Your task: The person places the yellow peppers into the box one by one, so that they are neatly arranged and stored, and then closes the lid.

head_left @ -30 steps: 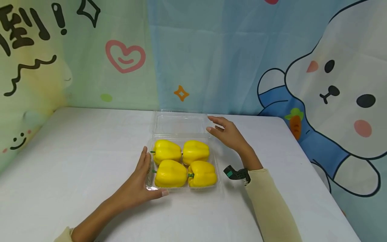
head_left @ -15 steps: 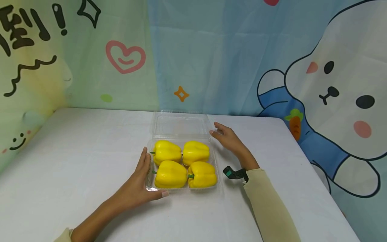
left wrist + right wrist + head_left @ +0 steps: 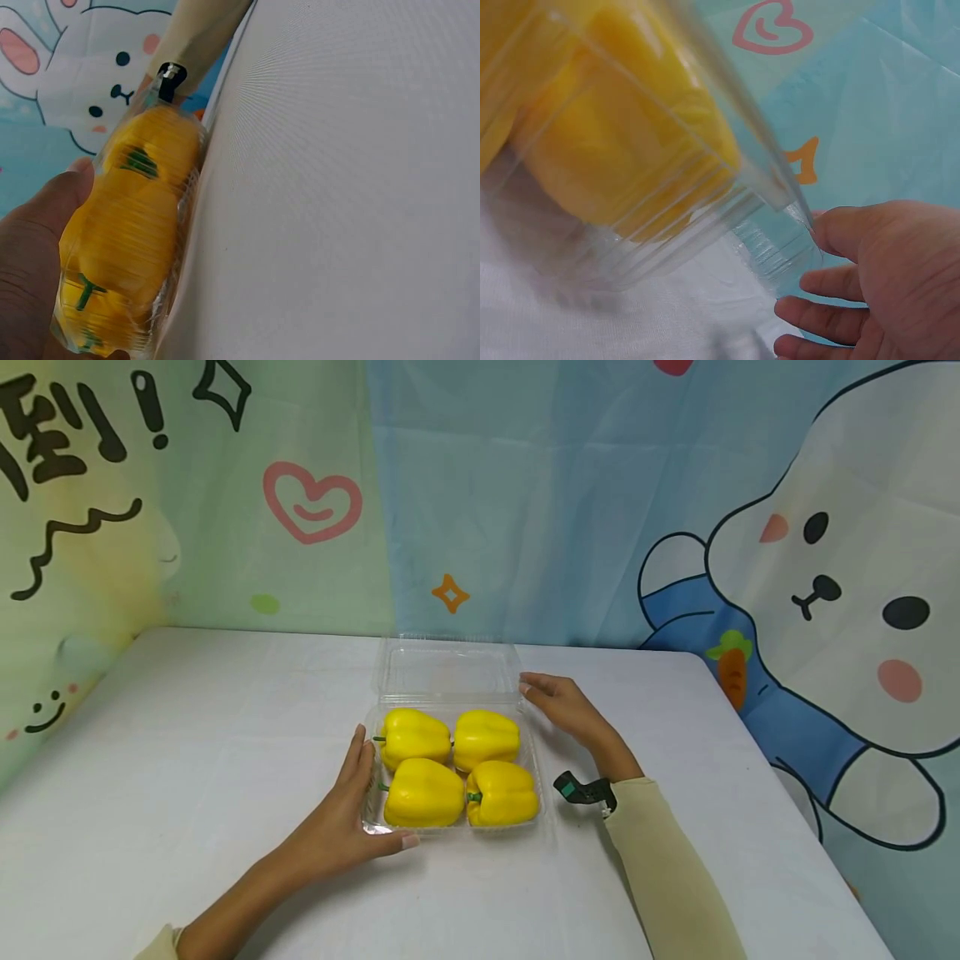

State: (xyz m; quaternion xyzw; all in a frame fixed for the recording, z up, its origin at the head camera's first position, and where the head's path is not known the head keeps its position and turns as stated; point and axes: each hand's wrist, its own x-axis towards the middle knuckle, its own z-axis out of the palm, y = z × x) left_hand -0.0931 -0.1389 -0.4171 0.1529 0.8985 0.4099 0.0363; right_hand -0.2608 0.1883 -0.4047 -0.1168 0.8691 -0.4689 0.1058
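Note:
Several yellow bell peppers [image 3: 423, 793] with green stems sit in two rows inside a clear plastic clamshell container [image 3: 535, 758]. Its transparent lid [image 3: 450, 670] is folded back toward the wall. My left hand [image 3: 336, 831] rests at the near left corner, straight fingers along the left side and thumb by the front edge. In the left wrist view its thumb [image 3: 56, 196] lies beside the peppers. At the lid's right edge, near the hinge, my right hand [image 3: 566, 706] pinches the plastic. The right wrist view shows the thumb [image 3: 844, 229] on that edge, other fingers [image 3: 821, 319] spread below.
A white cloth-covered table [image 3: 187, 760] holds the container. Behind it hangs a printed backdrop [image 3: 525, 510] with a heart and a cartoon rabbit. A black wrist-worn device [image 3: 585, 791] sits at the right sleeve.
My right hand has moved slightly toward me along the lid's right side, and its spread fingers have drawn together onto the lid's edge. The left hand and peppers stay put.

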